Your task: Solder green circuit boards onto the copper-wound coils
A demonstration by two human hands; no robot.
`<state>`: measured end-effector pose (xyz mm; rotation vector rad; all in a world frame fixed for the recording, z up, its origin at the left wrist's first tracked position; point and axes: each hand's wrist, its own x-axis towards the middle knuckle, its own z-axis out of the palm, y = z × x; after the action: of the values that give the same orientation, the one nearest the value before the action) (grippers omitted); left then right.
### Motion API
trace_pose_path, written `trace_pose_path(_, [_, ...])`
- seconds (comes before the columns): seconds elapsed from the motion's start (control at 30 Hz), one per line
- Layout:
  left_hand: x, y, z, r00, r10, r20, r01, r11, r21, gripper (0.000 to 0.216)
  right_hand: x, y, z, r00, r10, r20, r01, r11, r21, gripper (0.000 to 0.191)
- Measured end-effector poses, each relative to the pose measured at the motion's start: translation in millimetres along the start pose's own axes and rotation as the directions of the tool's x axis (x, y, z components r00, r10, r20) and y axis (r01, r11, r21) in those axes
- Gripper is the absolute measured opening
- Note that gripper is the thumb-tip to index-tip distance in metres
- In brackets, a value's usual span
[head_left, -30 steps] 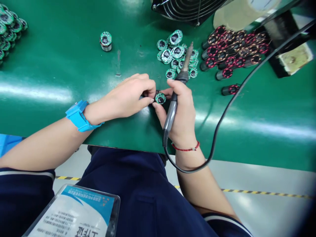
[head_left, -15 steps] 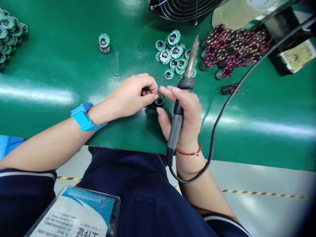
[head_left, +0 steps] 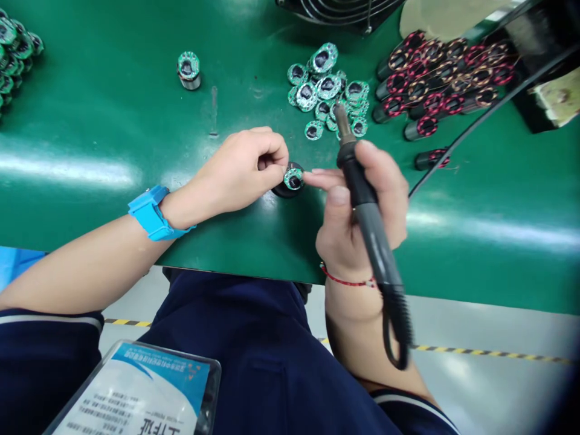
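Observation:
My left hand, with a blue wrist strap, pinches a small round green circuit board that sits on top of a dark cylindrical part resting on the green mat. My right hand is closed round the handle of a soldering iron, whose tip points away from me toward a pile of boards. An outstretched finger of that hand touches the right edge of the small board.
A pile of round green boards lies beyond my hands, and a heap of red-and-copper wound coils at the far right. A solder spool stands at the back left, more boards at the far left. A fan grille sits at the top.
My right hand has turned the soldering iron so its handle and cable now swing down toward me, and the hand shifted right. My left hand kept its pinch on the board.

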<state>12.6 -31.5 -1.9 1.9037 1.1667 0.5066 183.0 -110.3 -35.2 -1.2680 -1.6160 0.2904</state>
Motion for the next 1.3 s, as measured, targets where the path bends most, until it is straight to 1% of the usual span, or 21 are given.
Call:
trace_pose_path(0.07, [0.4,-0.6,0.1,1.0,-0.005,-0.002,0.005,1.0,0.012,0.016,0.5,0.8,2.0,0.995,0.022,-0.095,-0.015,0.997,0.071,0.036])
trace_pose_path(0.1, [0.6,-1.0,0.2,1.0,-0.009,-0.001,0.009,1.0,0.015,0.016,1.2,1.0,3.3,0.987,0.013,-0.157,0.004,0.995,0.103,0.033])
trace_pose_path(0.2, [1.0,-1.7,0.2,1.0,-0.011,0.004,0.011,1.0,0.014,0.016,3.1,0.6,7.6,0.937,-0.012,-0.35,0.07,0.985,0.155,0.026])
trace_pose_path(0.23, [1.0,-1.7,0.2,1.0,-0.01,0.004,0.01,1.0,0.016,0.016,3.2,0.3,8.8,0.918,-0.015,-0.396,0.086,0.983,0.162,0.025])
trace_pose_path(0.27, [1.0,-1.5,0.2,1.0,-0.011,0.002,0.011,1.0,0.018,0.016,3.0,-0.2,9.6,0.906,-0.016,-0.424,0.096,0.981,0.169,0.024])
trace_pose_path(0.33, [0.8,-0.9,0.4,1.0,-0.014,0.002,0.014,1.0,0.02,0.016,1.7,-1.4,10.3,0.901,-0.006,-0.433,0.087,0.982,0.168,0.023])
trace_pose_path(0.5, [0.2,0.0,0.8,1.0,-0.009,-0.001,0.009,1.0,0.016,0.015,1.5,-4.5,6.9,0.915,0.014,-0.404,0.05,0.988,0.146,0.025])
trace_pose_path(0.7, [0.2,0.8,0.4,0.999,-0.035,0.004,0.035,0.999,0.032,0.013,5.8,-4.6,3.0,0.927,-0.009,-0.376,0.073,0.985,0.155,0.028])
trace_pose_path(0.8, [0.6,1.5,0.6,0.999,-0.035,0.001,0.035,0.999,0.036,0.013,5.0,-5.1,3.6,0.93,0.026,-0.366,0.046,0.982,0.185,0.028])
trace_pose_path(0.9, [0.5,1.5,0.9,0.999,-0.036,0.001,0.036,0.999,0.037,0.014,3.2,-4.7,3.8,0.929,0.028,-0.368,0.055,0.975,0.213,0.025])
trace_pose_path(1.0, [0.1,0.3,1.2,0.999,-0.032,-0.002,0.032,0.999,0.039,0.014,1.8,-3.7,2.4,0.929,0.006,-0.37,0.072,0.978,0.197,0.021])
trace_pose_path(1.1, [0.2,-0.8,1.3,1.0,-0.01,-0.005,0.01,0.999,0.034,0.014,1.1,-3.8,1.0,0.965,-0.01,-0.261,0.056,0.983,0.172,0.027])
trace_pose_path(1.17, [0.6,-0.6,1.3,1.0,-0.002,-0.001,0.003,1.0,0.03,0.015,0.7,-3.9,0.8,0.986,0.023,-0.166,0.005,0.986,0.166,0.034])
trace_pose_path(1.23, [1.0,0.0,1.6,1.0,-0.001,-0.001,0.001,1.0,0.026,0.016,0.7,-3.0,1.1,0.994,0.082,-0.072,-0.074,0.991,0.11,0.037])
trace_pose_path(1.3, [1.2,0.4,2.0,1.0,-0.002,0.0,0.002,1.0,0.021,0.017,1.3,-0.8,1.4,0.995,0.09,0.051,-0.091,0.996,0.025,0.04])
